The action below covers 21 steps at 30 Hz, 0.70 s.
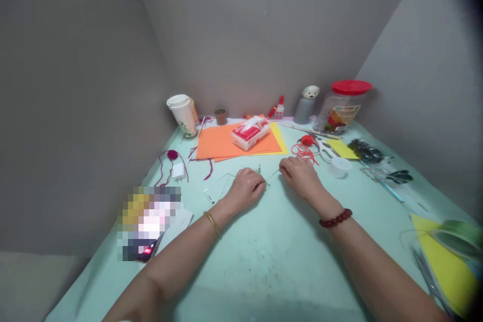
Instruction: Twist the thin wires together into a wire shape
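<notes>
Both my hands rest on a pale green table point(271, 241), close together near its middle. My left hand point(246, 188), with a gold bracelet on the wrist, is closed in a pinch on a thin pale wire or thread point(272, 175). My right hand point(300, 173), with a dark red bead bracelet, is closed on the other end of that same strand. The strand runs taut between the two hands, just above the table. A small twisted bit sticks up by my left fingers.
Orange paper point(222, 143) with a tissue pack point(251, 133) lies behind the hands. Red cord point(306, 151), scissors point(325, 148), a small clear cup point(339, 167), a red-lidded jar point(341, 105), glue point(279, 108), a paper cup point(183, 113), a charger point(178, 171), a ruler point(219, 188) and yellow paper point(445, 261) surround them.
</notes>
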### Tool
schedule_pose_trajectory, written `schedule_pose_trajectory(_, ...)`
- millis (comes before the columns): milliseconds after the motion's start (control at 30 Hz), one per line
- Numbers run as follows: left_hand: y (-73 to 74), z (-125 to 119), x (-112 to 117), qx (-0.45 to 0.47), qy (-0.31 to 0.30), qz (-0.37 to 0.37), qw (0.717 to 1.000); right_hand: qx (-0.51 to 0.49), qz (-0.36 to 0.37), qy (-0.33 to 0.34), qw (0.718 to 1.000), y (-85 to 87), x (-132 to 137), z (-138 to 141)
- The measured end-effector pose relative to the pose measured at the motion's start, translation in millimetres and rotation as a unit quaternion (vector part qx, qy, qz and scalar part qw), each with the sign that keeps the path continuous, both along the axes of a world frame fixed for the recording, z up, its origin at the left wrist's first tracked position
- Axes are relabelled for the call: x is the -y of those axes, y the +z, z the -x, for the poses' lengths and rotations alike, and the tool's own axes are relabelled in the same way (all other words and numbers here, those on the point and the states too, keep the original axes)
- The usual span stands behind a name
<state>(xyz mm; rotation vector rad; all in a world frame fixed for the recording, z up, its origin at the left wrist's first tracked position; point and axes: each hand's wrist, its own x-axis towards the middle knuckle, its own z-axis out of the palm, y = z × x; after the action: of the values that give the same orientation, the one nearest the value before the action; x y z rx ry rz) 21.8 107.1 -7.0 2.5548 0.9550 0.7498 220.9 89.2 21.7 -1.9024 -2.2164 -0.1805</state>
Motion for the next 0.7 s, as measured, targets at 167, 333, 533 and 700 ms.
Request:
schedule_pose_trajectory(167, -0.4, -2.8, 1.0, 0.015, 0.01, 0.038, 0.999, -0.037, -0.041, -0.067, 0.996, -3.0, 25.3, 4.5)
schedule_pose_trajectory(333, -0.4, -1.7, 3.5, 0.076, 0.015, 0.087, 0.993, -0.072, 0.08, -0.02, 0.994, -11.7, 51.4, 23.8)
schedule_pose_trajectory(533, -5.4, -4.6, 3.3, 0.094, 0.046, 0.136, 0.985, -0.102, 0.081, -0.023, 0.991, -17.5, 46.9, 40.7)
schedule_pose_trajectory(700, -4.6, -5.6, 4.0, 0.108, 0.041, 0.141, 0.983, -0.354, 0.097, -0.042, 0.929, -11.0, 46.4, 46.3)
